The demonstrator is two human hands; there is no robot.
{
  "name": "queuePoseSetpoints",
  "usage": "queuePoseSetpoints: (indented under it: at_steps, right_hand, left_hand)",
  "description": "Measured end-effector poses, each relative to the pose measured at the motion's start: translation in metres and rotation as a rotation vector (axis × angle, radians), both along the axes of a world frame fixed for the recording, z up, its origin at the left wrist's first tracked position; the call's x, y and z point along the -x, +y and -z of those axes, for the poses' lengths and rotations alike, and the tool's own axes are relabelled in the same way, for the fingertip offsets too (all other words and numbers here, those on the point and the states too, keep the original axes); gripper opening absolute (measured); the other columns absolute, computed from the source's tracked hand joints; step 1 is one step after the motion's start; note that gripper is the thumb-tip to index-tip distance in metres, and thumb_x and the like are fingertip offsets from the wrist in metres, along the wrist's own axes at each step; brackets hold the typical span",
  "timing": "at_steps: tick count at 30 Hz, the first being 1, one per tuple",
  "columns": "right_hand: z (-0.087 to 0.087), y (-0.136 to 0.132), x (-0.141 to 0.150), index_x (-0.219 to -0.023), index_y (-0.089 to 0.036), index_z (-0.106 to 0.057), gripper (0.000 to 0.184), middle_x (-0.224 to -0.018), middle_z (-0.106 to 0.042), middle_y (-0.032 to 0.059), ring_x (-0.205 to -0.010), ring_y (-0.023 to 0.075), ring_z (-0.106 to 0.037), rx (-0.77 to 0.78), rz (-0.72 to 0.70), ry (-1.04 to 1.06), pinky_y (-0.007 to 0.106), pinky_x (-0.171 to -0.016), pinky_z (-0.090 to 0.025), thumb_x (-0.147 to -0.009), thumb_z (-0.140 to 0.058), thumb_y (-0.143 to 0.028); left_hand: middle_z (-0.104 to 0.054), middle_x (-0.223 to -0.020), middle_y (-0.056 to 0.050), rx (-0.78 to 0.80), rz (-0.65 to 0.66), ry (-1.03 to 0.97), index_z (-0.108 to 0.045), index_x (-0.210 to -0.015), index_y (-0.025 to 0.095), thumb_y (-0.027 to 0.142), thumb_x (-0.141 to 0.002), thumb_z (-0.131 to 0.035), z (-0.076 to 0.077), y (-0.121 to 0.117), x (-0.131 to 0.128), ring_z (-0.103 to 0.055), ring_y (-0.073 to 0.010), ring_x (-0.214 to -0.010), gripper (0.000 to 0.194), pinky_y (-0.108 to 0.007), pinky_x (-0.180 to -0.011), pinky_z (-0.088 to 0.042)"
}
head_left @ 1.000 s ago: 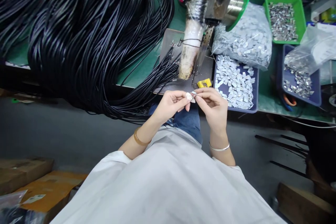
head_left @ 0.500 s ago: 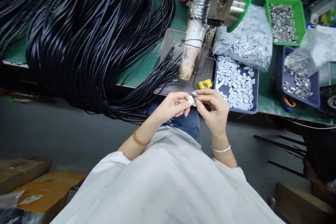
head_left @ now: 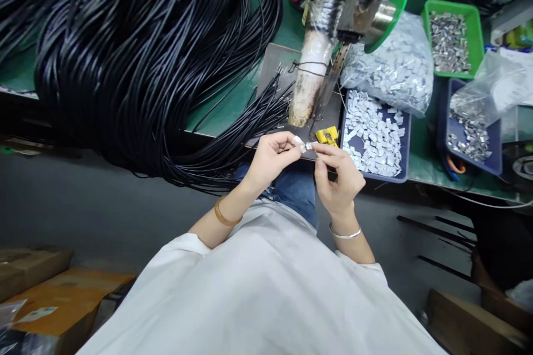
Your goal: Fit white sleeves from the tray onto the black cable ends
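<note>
My left hand [head_left: 275,157] is pinched, with white coverings on the thumb and index fingertips. A small silvery metal tab [head_left: 308,146] shows at those tips. My right hand [head_left: 340,173] has its fingers bent and its index fingertip at the tab's right end. Anything between the right thumb and fingers is too small to make out. Just beyond my hands lies a yellow block [head_left: 327,135], and to their right stands a blue tray [head_left: 406,147] of small silvery tabs [head_left: 377,136]. Black cables [head_left: 260,116] run to the left, their ends on a dark board [head_left: 266,64].
A taped duct [head_left: 306,80] hangs over the board, beside a metal fixture and a wire spool [head_left: 383,16]. A bag of tabs [head_left: 395,64], a green tray [head_left: 478,33] and another blue tray [head_left: 497,150] stand at right. Large coils of black cable [head_left: 137,66] overhang the bench edge.
The metal tab has come to my left fingertips from between my right fingers. My right thumb has drawn back and its fingers are bent more. The view has shifted slightly.
</note>
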State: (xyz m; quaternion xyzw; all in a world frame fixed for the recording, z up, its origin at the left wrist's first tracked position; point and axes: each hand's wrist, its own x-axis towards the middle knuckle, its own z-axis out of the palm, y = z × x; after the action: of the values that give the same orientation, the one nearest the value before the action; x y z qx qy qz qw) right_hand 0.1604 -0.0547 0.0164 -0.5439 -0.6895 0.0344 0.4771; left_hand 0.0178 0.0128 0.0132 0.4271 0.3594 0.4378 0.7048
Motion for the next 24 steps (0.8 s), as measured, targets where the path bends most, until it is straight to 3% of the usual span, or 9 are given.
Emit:
queuePoseSetpoints:
  at_steps: [5,10,15,19,24]
  right_hand:
    - [0.009,0.008,-0.004,-0.089,-0.027,-0.062,0.007,-0.1,-0.077,0.0035,-0.093,0.0214,-0.075,0.06,0.063,0.141,0.042,-0.085,-0.061,-0.09,-0.06,-0.021]
    - [0.012,0.01,-0.006,-0.09,-0.027,-0.062,0.016,-0.105,-0.078,0.0036,-0.093,0.0201,-0.076,-0.01,-0.008,0.038,0.037,-0.08,-0.062,-0.085,-0.065,-0.012]
    - [0.013,0.013,-0.007,-0.091,-0.028,-0.06,0.017,-0.11,-0.077,0.0041,-0.091,0.0195,-0.076,-0.044,0.009,-0.032,0.036,-0.076,-0.064,-0.086,-0.063,-0.011]
    - [0.013,0.018,-0.007,-0.09,-0.026,-0.058,0.013,-0.12,-0.074,0.0084,-0.104,0.0223,-0.074,-0.017,0.019,-0.025,0.04,-0.082,-0.063,-0.089,-0.061,-0.013]
    - [0.008,0.023,-0.004,-0.088,-0.024,-0.059,0.009,-0.118,-0.075,0.0083,-0.094,0.0194,-0.076,-0.008,0.043,-0.049,0.036,-0.08,-0.065,-0.09,-0.061,-0.015]
  left_hand:
    - [-0.055,-0.056,0.004,0.059,-0.009,-0.006,-0.071,-0.066,0.015,0.036,-0.066,-0.083,0.001,0.002,0.0,-0.045,-0.0065,-0.053,0.024,-0.023,-0.053,-0.037]
    - [-0.058,-0.056,0.003,0.035,-0.036,0.007,-0.073,-0.064,0.016,0.042,-0.061,-0.086,-0.001,0.004,-0.003,-0.049,-0.0073,-0.054,0.03,-0.023,-0.056,-0.041]
    - [-0.064,-0.062,0.001,-0.026,-0.094,0.074,-0.073,-0.065,0.015,0.032,-0.064,-0.083,0.001,0.006,-0.007,-0.052,-0.0085,-0.057,0.019,-0.023,-0.057,-0.042]
    - [-0.059,-0.058,0.003,-0.1,-0.125,0.145,-0.071,-0.065,0.015,0.023,-0.068,-0.076,0.003,0.006,-0.009,-0.048,-0.0074,-0.054,0.009,-0.021,-0.054,-0.038]
    - [-0.056,-0.057,0.003,-0.167,-0.188,0.178,-0.07,-0.063,0.014,0.02,-0.071,-0.072,0.002,0.006,-0.011,-0.047,-0.0064,-0.055,0.01,-0.018,-0.054,-0.038]
